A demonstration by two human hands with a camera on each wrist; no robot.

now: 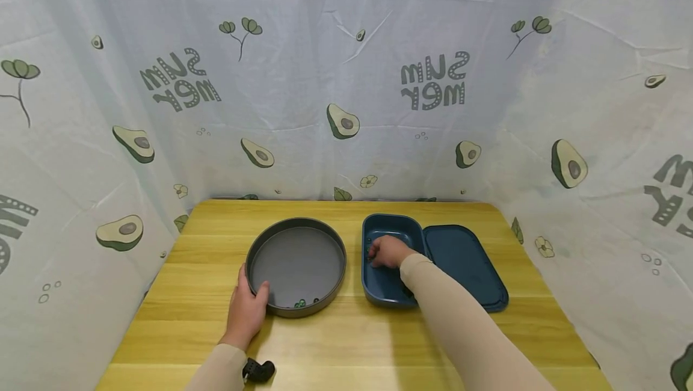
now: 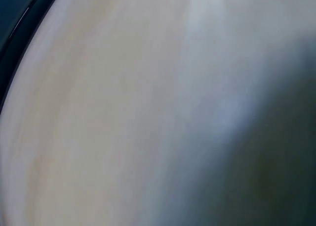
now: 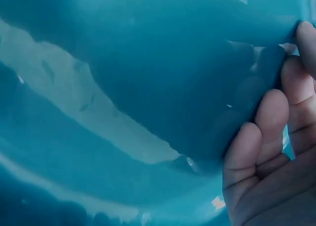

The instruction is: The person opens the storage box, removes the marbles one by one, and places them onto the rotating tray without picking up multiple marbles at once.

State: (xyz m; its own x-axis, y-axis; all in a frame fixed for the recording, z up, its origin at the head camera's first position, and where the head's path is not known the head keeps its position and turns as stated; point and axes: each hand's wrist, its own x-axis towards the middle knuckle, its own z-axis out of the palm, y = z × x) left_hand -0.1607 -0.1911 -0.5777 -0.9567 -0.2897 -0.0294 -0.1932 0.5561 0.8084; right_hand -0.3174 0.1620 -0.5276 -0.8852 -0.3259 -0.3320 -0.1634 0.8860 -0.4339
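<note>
My left hand (image 1: 248, 310) holds the near left rim of a round grey pan (image 1: 298, 252), thumb over the inside and fingers along the outer wall. Several small green and dark pieces (image 1: 301, 303) lie in the pan along its near edge. Inside a dark blue rectangular box (image 1: 390, 289) is my right hand (image 1: 390, 251), its fingers bent down toward the left wall. Small dark pieces (image 1: 369, 240) show beside those fingertips. In the right wrist view the curled fingers (image 3: 242, 157) are close over the glossy blue floor; I cannot tell whether they pinch a piece.
A flat dark blue lid (image 1: 465, 264) lies right of the box, against its side. Both containers stand on a yellow wood-grain table (image 1: 335, 349). A white printed curtain (image 1: 303, 90) hangs around the back and sides. A black wrist device (image 1: 260, 371) sits at the left cuff.
</note>
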